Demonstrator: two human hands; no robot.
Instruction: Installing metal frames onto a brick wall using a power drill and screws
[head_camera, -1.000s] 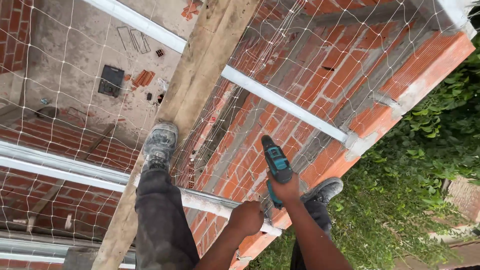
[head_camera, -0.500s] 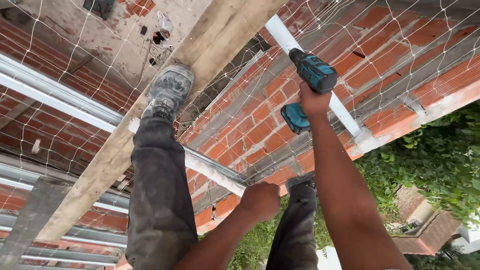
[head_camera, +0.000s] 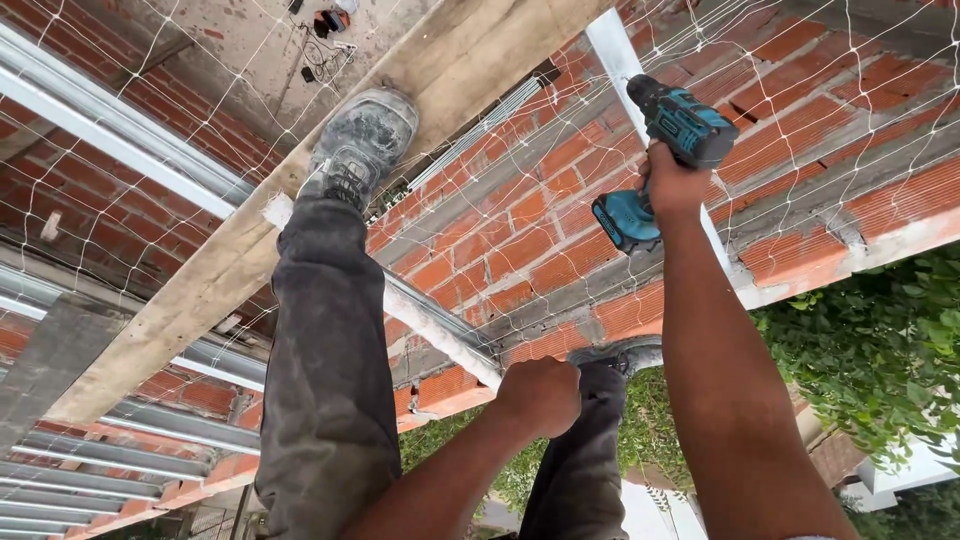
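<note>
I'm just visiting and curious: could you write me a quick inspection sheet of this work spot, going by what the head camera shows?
Surface: a red brick wall top under white netting; a wooden plank crosses the gap.
Job's things: a teal cordless drill and a pale metal rail.
Clutter: small dark items on the concrete floor far below; too small to identify.
Hands: the right hand grips the drill; the left hand is closed at the end of the rail.
Cables: nothing seen for certain.
Surroundings: a grey boot stands on the plank; metal beams on the left, green foliage on the right.
</note>
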